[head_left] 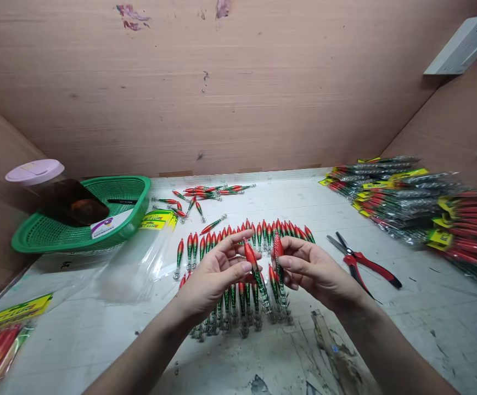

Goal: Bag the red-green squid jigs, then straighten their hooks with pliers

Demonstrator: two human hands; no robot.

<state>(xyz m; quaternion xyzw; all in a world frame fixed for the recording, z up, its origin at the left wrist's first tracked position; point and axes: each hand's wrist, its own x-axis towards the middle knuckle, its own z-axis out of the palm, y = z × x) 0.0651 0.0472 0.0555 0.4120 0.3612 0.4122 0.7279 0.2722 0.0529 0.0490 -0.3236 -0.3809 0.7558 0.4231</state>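
Between thumb and fingers, my left hand [225,266] pinches a red and green squid jig [252,263], its hooked end pointing down. Close beside it, my right hand [310,266] grips another squid jig [278,255], also hooks down. Both are held above rows of similar squid jigs [242,302] laid side by side on the white table. A second row of jigs [189,249] lies farther back, partly hidden behind my hands.
A loose pile of jigs [203,192] lies at the back. Left are a green basket [141,203] holding a drink cup [73,203], and clear bags [131,269]. Red-handled pliers [362,260] lie right, near stacked packed jigs [403,197]. Another filled packet [3,345] is front left.
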